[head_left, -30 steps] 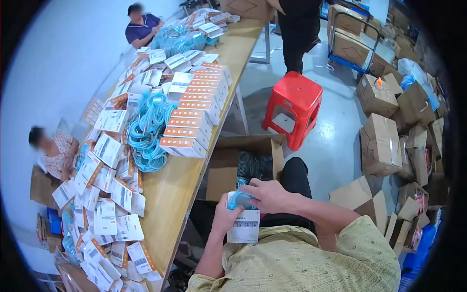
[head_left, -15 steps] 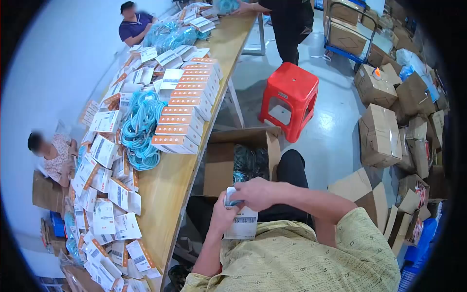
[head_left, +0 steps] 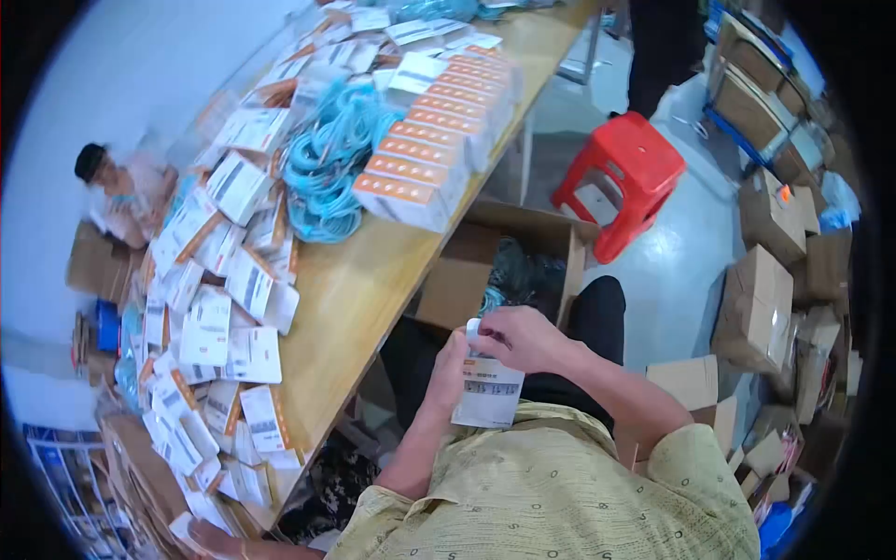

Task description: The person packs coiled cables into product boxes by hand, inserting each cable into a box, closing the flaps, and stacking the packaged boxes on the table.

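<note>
A small white cardboard box [head_left: 488,397] with printed figures is held upright in front of my yellow shirt. My left hand [head_left: 450,371] is closed around its left side. Over the top end, my right hand [head_left: 525,338] has its fingers bent and pressed at the opening, beside a raised white flap [head_left: 473,329]. What lies inside the box is hidden by the fingers. Just beyond my hands is an open carton [head_left: 457,285] with dark bagged items and a bit of teal cable.
The wooden table [head_left: 322,350] on the left bears many white boxes, a teal cable heap [head_left: 336,159] and a row of orange-ended boxes [head_left: 411,182]. A red stool [head_left: 635,159] and cartons [head_left: 756,308] stand right. One person sits across; another person's hand [head_left: 210,539] shows lower left.
The view has turned, so the table and stool sit differently. My right fingers still work at the box top. Another person's hand has appeared at lower left.
</note>
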Tool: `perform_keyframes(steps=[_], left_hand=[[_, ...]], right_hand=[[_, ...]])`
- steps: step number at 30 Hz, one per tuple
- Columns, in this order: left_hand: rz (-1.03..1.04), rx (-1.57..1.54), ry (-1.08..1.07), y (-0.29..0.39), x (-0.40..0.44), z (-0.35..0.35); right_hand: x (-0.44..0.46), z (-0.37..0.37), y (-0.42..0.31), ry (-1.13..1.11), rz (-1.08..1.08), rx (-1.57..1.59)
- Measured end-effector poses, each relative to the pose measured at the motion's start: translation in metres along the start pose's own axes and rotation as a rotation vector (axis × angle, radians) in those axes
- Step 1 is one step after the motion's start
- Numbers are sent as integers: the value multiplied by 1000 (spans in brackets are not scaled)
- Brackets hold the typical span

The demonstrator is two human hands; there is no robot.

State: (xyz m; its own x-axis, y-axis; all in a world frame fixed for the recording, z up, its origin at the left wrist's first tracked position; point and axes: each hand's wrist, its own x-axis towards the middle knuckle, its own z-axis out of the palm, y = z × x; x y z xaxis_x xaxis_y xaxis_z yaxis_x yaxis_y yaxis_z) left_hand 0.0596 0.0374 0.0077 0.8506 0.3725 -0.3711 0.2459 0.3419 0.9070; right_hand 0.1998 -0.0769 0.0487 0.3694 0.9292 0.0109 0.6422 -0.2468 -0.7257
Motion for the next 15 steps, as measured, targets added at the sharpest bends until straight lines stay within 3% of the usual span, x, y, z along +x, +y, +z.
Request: perform_keyframes(steps=[4, 9, 15], left_hand=[[-34, -15, 30, -6, -9, -8], [-16, -102, 75, 2, -14, -17], [19, 21, 153, -20, -15, -22]], right_hand=[[-4, 22, -12, -254, -31, -29], [14, 37, -1, -143, -130, 36], [10, 25, -19, -169, 37, 73]])
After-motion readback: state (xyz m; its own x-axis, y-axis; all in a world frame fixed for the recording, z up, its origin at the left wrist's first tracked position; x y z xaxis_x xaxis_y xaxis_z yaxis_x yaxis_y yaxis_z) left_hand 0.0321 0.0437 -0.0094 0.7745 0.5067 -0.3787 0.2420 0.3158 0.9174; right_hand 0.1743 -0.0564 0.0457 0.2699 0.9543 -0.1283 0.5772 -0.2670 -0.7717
